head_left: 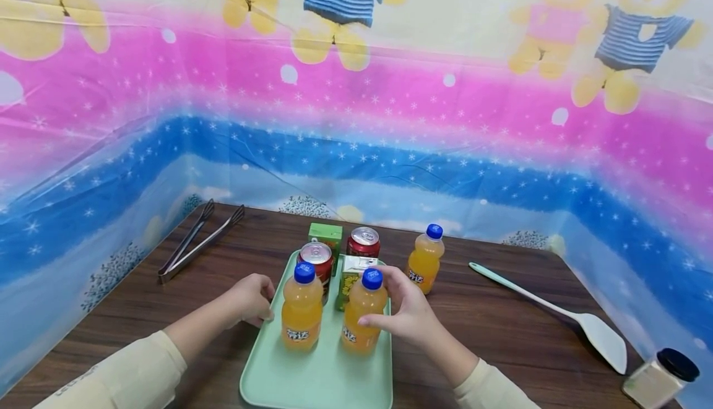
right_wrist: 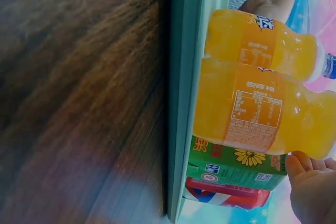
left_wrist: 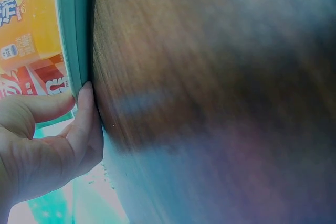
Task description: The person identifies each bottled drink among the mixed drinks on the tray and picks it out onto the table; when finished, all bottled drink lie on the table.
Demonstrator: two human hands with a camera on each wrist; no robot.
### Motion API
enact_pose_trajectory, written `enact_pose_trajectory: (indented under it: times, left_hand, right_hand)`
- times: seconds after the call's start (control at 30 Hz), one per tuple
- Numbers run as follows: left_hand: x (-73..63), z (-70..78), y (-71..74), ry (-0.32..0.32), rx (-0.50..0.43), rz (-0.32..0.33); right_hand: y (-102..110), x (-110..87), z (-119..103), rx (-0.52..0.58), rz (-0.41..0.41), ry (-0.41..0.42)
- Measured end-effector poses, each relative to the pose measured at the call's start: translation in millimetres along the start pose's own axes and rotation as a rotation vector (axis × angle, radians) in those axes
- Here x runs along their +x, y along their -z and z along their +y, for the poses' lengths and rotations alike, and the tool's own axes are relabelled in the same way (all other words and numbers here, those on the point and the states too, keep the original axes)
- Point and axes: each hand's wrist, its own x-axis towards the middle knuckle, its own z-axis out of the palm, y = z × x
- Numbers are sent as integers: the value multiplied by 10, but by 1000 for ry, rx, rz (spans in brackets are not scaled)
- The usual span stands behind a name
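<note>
My left hand (head_left: 252, 299) pinches the left rim of the light green tray (head_left: 317, 390); thumb and fingers meet at the rim (left_wrist: 75, 40) in the left wrist view. My right hand (head_left: 409, 310) grips an orange soda bottle (head_left: 361, 319) with a blue cap, standing on the tray's right side. A second orange soda bottle (head_left: 301, 319) stands on the tray to its left. Behind them are a red can (head_left: 316, 260), a green drink carton with a yellow flower (right_wrist: 236, 163), another red can (head_left: 363, 245) and another green carton (head_left: 325, 234).
A third orange soda bottle (head_left: 426, 260) stands on the brown table right of the tray. Metal tongs (head_left: 200, 242) lie at the back left. A spatula (head_left: 557, 310) lies to the right, near a black-lidded jar (head_left: 660, 378). Patterned cloth rises behind the table.
</note>
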Motion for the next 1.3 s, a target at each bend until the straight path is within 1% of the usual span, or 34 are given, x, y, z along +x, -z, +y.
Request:
enact_pose_trajectory:
  times: [0.13, 0.37, 0.6, 0.83, 0.93, 1.17, 1.3]
  left_hand:
    - [-14, -1, 4, -3, 0, 2]
    - [-11, -9, 5, -8, 5, 0]
    - [-5, -5, 4, 2, 6, 2]
    - [-16, 9, 0, 3, 0, 0]
    - [-15, 14, -3, 5, -2, 2]
    - [-24, 21, -12, -10, -14, 8]
    - [-23, 18, -11, -17, -17, 3]
  right_hand:
    - [-14, -5, 13, -4, 5, -20]
    - [-61, -30, -256, -6, 11, -95]
    - [-69, -27, -257, 19, 20, -109]
    - [-68, -38, -266, 38, 18, -102]
    - [-67, -40, -255, 47, 19, -82]
    - [-66, -25, -38, 77, 44, -78]
    - [-65, -29, -2, 83, 49, -66]
